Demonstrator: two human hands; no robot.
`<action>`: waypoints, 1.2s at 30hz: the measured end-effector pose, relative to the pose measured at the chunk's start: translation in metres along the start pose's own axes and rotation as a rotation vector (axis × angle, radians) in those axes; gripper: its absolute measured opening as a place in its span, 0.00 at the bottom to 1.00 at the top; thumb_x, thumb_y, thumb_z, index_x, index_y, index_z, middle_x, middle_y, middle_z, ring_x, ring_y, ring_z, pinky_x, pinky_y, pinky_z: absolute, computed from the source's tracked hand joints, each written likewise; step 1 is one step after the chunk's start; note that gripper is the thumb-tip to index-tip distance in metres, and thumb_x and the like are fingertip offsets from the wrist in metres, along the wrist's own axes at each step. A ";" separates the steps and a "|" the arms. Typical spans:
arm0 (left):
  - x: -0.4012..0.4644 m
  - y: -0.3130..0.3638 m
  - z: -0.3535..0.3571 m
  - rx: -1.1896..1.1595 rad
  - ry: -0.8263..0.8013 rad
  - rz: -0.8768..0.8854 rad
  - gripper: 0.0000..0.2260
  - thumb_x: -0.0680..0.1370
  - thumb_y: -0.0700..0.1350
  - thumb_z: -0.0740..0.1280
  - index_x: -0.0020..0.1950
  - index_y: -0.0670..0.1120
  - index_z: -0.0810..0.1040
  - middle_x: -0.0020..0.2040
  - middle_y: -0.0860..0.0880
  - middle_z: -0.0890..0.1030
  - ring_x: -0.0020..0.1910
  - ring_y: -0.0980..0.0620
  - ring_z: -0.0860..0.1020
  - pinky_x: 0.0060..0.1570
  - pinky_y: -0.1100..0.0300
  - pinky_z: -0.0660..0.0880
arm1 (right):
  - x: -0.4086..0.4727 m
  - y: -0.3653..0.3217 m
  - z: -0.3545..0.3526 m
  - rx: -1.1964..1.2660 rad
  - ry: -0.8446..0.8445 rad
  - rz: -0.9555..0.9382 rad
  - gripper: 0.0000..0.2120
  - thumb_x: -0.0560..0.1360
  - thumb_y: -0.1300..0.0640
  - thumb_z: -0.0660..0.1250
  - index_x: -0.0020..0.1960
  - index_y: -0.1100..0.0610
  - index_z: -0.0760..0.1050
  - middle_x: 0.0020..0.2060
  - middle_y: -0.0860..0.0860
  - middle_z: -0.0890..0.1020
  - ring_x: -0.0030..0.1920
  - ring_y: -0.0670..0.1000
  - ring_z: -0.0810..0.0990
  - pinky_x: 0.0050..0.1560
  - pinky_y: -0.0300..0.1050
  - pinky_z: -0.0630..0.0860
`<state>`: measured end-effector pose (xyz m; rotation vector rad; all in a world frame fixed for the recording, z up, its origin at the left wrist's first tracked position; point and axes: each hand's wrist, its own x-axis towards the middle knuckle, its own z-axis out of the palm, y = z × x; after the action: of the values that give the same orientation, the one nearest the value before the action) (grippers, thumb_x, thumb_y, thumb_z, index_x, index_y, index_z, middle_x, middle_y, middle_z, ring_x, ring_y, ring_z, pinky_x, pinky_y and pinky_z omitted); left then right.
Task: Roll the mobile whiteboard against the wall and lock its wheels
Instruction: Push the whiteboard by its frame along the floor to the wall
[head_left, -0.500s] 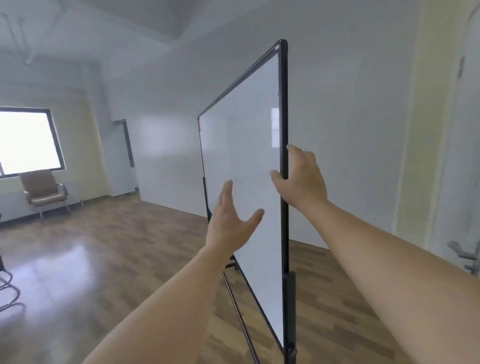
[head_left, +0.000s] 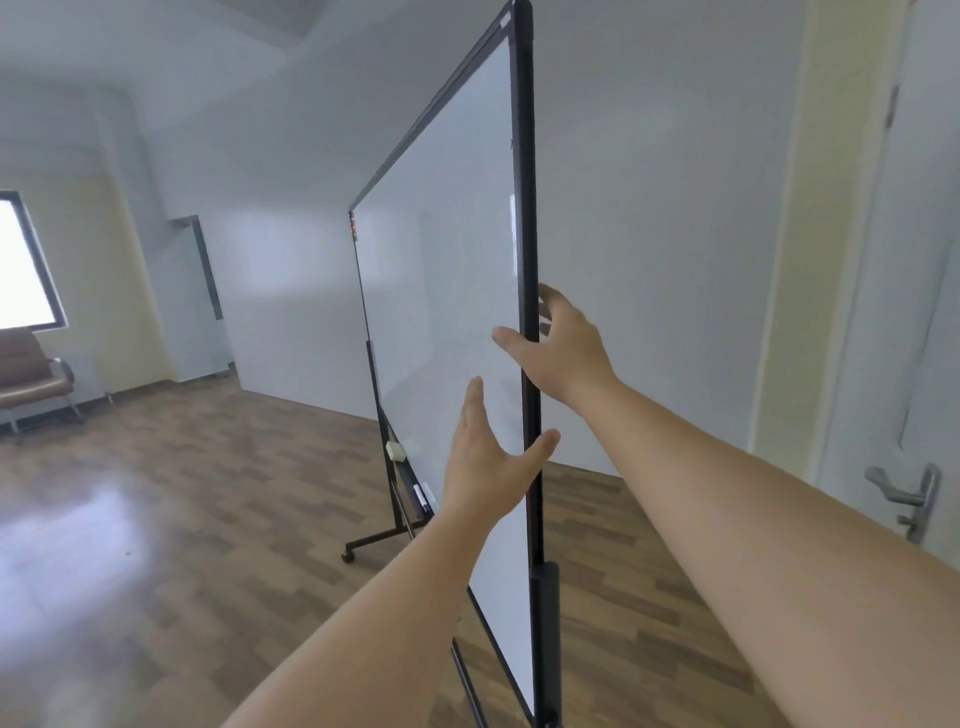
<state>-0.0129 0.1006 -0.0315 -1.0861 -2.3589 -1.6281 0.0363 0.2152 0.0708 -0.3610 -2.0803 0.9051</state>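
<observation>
Head view, whiteboard (head_left: 441, 291) standing edge-on just off the white wall (head_left: 649, 234), right hand (head_left: 563, 353) curling loosely around its near black frame, fingers behind (grip not closed), left hand (head_left: 485, 462) spread open, thumb touching the frame, far caster (head_left: 348, 556) resting on the wooden floor (head_left: 208, 519).
</observation>
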 end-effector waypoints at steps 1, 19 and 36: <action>0.003 -0.001 0.004 -0.019 -0.009 -0.016 0.53 0.73 0.66 0.75 0.86 0.58 0.44 0.86 0.58 0.52 0.84 0.54 0.53 0.77 0.49 0.60 | 0.004 0.002 0.002 0.012 -0.020 -0.003 0.37 0.77 0.42 0.71 0.82 0.51 0.63 0.75 0.50 0.74 0.74 0.54 0.72 0.71 0.55 0.72; 0.041 -0.034 0.057 -0.291 0.061 -0.220 0.49 0.68 0.40 0.70 0.78 0.78 0.56 0.62 0.48 0.85 0.43 0.52 0.82 0.46 0.37 0.85 | 0.056 0.042 0.014 0.488 -0.488 -0.065 0.12 0.68 0.63 0.66 0.41 0.45 0.72 0.36 0.50 0.68 0.31 0.45 0.68 0.28 0.35 0.70; 0.124 -0.109 0.020 -0.213 0.111 -0.094 0.37 0.73 0.44 0.70 0.79 0.68 0.66 0.60 0.72 0.80 0.51 0.76 0.76 0.50 0.73 0.73 | 0.126 0.046 0.108 0.443 -0.570 -0.134 0.36 0.67 0.61 0.68 0.61 0.24 0.67 0.40 0.44 0.73 0.39 0.54 0.77 0.38 0.76 0.81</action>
<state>-0.1626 0.1597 -0.0723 -0.8992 -2.2384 -1.9558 -0.1294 0.2630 0.0662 0.3047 -2.2749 1.4688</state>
